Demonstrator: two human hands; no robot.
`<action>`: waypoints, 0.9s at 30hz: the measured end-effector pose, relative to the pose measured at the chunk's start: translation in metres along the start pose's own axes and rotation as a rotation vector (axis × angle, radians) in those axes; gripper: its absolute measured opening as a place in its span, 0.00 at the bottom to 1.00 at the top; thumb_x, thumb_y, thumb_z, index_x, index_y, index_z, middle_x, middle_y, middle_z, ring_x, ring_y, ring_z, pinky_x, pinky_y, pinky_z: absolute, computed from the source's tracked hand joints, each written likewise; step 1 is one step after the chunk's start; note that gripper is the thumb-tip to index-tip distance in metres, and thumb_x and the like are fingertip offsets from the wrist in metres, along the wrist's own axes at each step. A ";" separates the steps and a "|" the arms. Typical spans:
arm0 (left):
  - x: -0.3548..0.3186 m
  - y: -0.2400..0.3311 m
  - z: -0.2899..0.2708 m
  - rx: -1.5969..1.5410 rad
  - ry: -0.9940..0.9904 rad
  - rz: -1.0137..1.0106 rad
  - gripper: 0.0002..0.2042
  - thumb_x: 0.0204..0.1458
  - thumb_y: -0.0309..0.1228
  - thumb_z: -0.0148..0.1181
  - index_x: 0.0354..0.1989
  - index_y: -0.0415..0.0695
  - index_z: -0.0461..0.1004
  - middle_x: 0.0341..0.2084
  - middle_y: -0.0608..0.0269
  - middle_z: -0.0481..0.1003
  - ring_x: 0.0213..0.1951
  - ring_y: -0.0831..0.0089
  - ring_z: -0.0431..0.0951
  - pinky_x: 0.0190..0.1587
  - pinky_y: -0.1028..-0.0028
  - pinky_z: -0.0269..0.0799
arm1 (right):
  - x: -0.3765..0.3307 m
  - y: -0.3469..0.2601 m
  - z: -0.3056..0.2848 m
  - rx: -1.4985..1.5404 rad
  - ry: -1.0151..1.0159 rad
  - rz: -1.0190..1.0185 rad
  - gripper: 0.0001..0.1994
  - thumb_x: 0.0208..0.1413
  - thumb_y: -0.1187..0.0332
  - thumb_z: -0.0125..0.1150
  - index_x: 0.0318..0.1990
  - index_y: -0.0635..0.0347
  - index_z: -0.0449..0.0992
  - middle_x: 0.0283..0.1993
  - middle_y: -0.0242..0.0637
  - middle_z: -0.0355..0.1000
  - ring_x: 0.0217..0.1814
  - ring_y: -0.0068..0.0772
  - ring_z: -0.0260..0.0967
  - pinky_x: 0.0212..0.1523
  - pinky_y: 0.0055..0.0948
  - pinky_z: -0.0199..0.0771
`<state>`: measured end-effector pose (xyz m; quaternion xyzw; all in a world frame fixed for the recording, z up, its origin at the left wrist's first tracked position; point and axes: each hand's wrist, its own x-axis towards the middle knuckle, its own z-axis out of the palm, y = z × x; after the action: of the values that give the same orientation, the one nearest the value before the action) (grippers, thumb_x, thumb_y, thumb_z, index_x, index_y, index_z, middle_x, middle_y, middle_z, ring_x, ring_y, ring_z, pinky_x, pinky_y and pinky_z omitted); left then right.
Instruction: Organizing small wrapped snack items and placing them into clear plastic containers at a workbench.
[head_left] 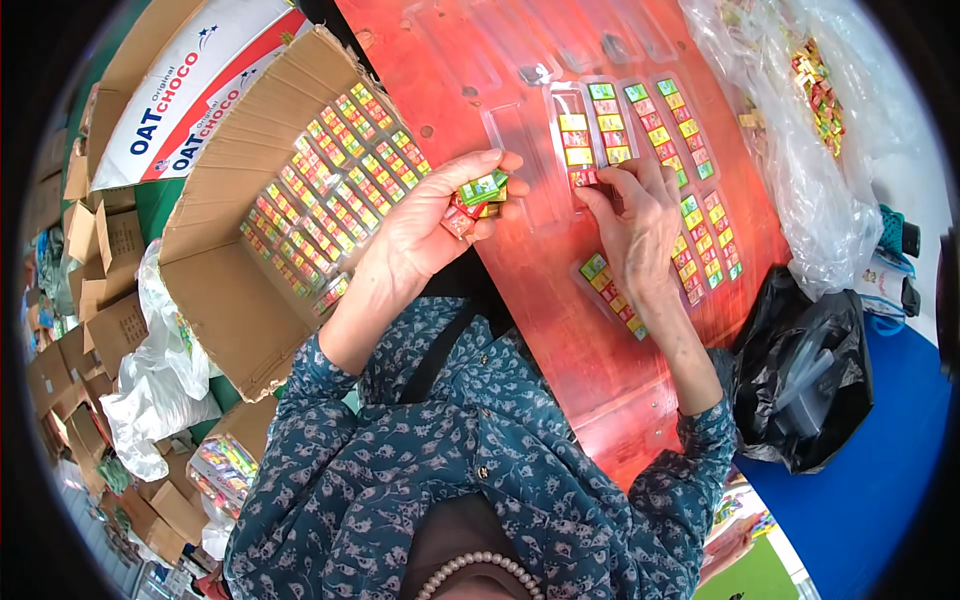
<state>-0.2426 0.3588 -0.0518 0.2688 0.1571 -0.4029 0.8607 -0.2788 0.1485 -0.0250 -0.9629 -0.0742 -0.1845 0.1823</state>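
Observation:
My left hand (412, 222) is cupped palm up over the table's left edge, its fingers curled round a small pile of wrapped packets (482, 190) in green, red and yellow. My right hand (645, 220) reaches over the red table, thumb and fingertips pinched on a small red packet (583, 177) at the near end of a row. That row of yellow and red packets lies in a narrow clear plastic tray (567, 98). Part of this tray is hidden by my right hand. Beside it lie several filled trays, one of them a tilted filled tray (612, 295) under my right wrist.
To the left stands an open cardboard carton (215, 300) with rows of filled trays. Bare clear trays (450, 50) lie at the table's far side. A large clear bag (825, 200) of loose packets and a black plastic bag (850, 385) are on the right.

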 end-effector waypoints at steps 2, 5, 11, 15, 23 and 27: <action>0.001 -0.001 -0.004 0.007 -0.023 -0.002 0.12 0.53 0.35 0.54 0.39 0.40 0.72 0.30 0.56 0.75 0.28 0.73 0.75 0.17 0.85 0.65 | -0.001 -0.001 0.000 -0.017 -0.001 0.005 0.12 0.33 0.72 0.68 0.30 0.62 0.76 0.30 0.39 0.68 0.36 0.42 0.64 0.37 0.37 0.66; 0.002 -0.003 -0.003 0.043 -0.034 0.016 0.12 0.51 0.36 0.57 0.39 0.41 0.73 0.30 0.58 0.76 0.28 0.74 0.77 0.19 0.84 0.65 | -0.002 -0.002 0.003 -0.039 0.009 -0.014 0.13 0.33 0.71 0.67 0.32 0.61 0.75 0.32 0.38 0.68 0.37 0.41 0.63 0.39 0.37 0.65; 0.006 -0.002 0.010 0.069 -0.015 0.019 0.11 0.51 0.34 0.57 0.38 0.40 0.73 0.29 0.58 0.75 0.27 0.74 0.75 0.17 0.85 0.65 | 0.001 0.000 0.002 -0.074 -0.076 -0.265 0.18 0.30 0.77 0.61 0.36 0.61 0.73 0.38 0.40 0.66 0.39 0.42 0.61 0.40 0.36 0.64; 0.008 -0.005 0.009 0.042 0.042 0.016 0.10 0.52 0.33 0.55 0.37 0.39 0.72 0.29 0.56 0.74 0.26 0.74 0.73 0.15 0.86 0.64 | 0.008 -0.006 -0.007 -0.160 -0.243 -0.297 0.14 0.40 0.80 0.51 0.38 0.64 0.72 0.36 0.41 0.66 0.37 0.44 0.62 0.40 0.36 0.66; 0.008 0.001 0.005 0.049 0.013 0.017 0.10 0.51 0.34 0.56 0.37 0.41 0.73 0.29 0.58 0.75 0.26 0.75 0.74 0.17 0.85 0.63 | 0.019 0.000 -0.010 0.152 -0.255 -0.109 0.09 0.40 0.80 0.54 0.33 0.62 0.70 0.33 0.41 0.66 0.37 0.44 0.61 0.39 0.36 0.65; 0.009 0.001 0.004 0.050 -0.009 0.019 0.10 0.50 0.34 0.57 0.37 0.42 0.73 0.29 0.60 0.76 0.27 0.77 0.76 0.19 0.85 0.63 | 0.018 0.005 -0.004 0.124 -0.263 -0.181 0.08 0.40 0.79 0.53 0.32 0.61 0.70 0.34 0.40 0.66 0.37 0.43 0.62 0.39 0.36 0.64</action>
<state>-0.2361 0.3518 -0.0528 0.2900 0.1405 -0.3995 0.8582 -0.2624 0.1439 -0.0161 -0.9550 -0.1953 -0.0675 0.2128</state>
